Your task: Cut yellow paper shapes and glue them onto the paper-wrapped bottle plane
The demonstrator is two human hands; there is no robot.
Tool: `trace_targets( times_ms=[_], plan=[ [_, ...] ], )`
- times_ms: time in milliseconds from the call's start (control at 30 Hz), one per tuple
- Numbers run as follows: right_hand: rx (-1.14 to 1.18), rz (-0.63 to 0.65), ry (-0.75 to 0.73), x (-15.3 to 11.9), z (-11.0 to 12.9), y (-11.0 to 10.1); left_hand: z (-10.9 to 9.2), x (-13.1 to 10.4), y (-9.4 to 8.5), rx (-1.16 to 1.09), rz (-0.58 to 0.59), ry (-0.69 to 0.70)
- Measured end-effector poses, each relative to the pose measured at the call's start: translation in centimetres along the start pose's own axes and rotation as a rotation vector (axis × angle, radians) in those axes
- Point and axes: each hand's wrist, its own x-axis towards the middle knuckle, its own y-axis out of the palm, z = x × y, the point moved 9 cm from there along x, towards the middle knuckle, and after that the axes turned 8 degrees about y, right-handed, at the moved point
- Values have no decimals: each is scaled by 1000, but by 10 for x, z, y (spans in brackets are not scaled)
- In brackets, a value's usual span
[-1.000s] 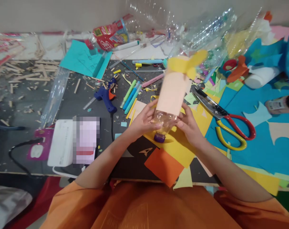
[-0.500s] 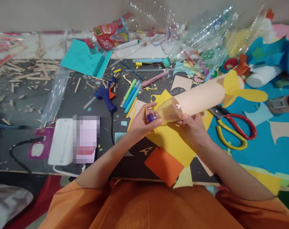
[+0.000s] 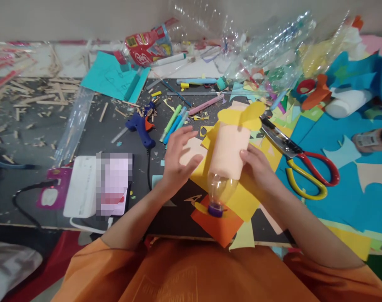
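Note:
A clear plastic bottle (image 3: pixel 221 186) wrapped in pale peach paper (image 3: pixel 230 147) is tilted with its purple cap toward me. Yellow paper petals (image 3: pixel 241 116) stick out around its far end, and another yellow piece shows by the cap. My right hand (image 3: pixel 257 167) grips the wrapped part from the right, thumb on the paper. To the left of the bottle, my left hand (image 3: pixel 180 161) is apart from it, fingers spread and holding nothing. Beneath the bottle lie yellow paper (image 3: pixel 246 201) and an orange paper square (image 3: pixel 221 235).
Scissors (image 3: pixel 299 157) with red and yellow handles lie at the right on blue paper. A blue glue gun (image 3: pixel 142 129), markers (image 3: pixel 173 123), a phone (image 3: pixel 115 184) and a white power bank (image 3: pixel 80 186) are at the left. Plastic bottles (image 3: pixel 273 42) crowd the back.
The bottle has swung from pointing left to pointing its cap toward me, its petals now at the far end. My left hand has let go of the cap end and opened.

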Motion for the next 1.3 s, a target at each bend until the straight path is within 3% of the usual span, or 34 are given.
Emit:
trace_targets(
  times_ms=[133,233,333,433,533,633,733,967,1300],
  plan=[
    [-68,112,6,-6,-3,21,-22,-5,14,291,138,300],
    [-137,162,-38,-6,-1,27,-23,-9,27,366,225,357],
    [-369,66,-137,-6,7,20,-23,-12,35,409,263,386],
    [-602,-87,-242,-7,15,9,-20,-12,38,436,287,385],
    [-749,-153,-397,-9,25,8,-14,-11,41,431,307,353],
    [-912,-136,-602,-15,38,19,-12,-11,45,417,315,352],
    [-1031,-69,-705,-17,45,31,-13,-11,47,416,315,367],
    [-1113,-55,-764,-17,50,43,-15,-13,50,375,339,375],
    [-1097,-11,-707,-14,47,42,-24,-14,52,387,254,369]
  ],
)
